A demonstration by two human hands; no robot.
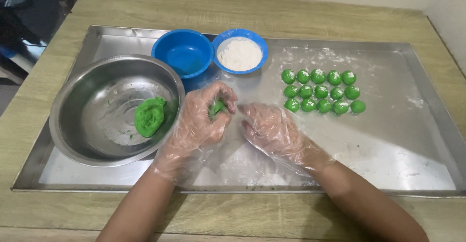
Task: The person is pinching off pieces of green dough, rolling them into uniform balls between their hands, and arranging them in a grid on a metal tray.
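Our gloved left hand (201,120) closed around a green dough piece (216,107) over the tray (412,145), right of the steel bowl (97,125). Our right hand (272,130) lay open just beside it, near the dough balls (321,91).

The left hand (201,120) covers most of the dough piece (217,107), the bowl (97,145) hides part of the tray (427,140), and both forearms run off the bottom edge.
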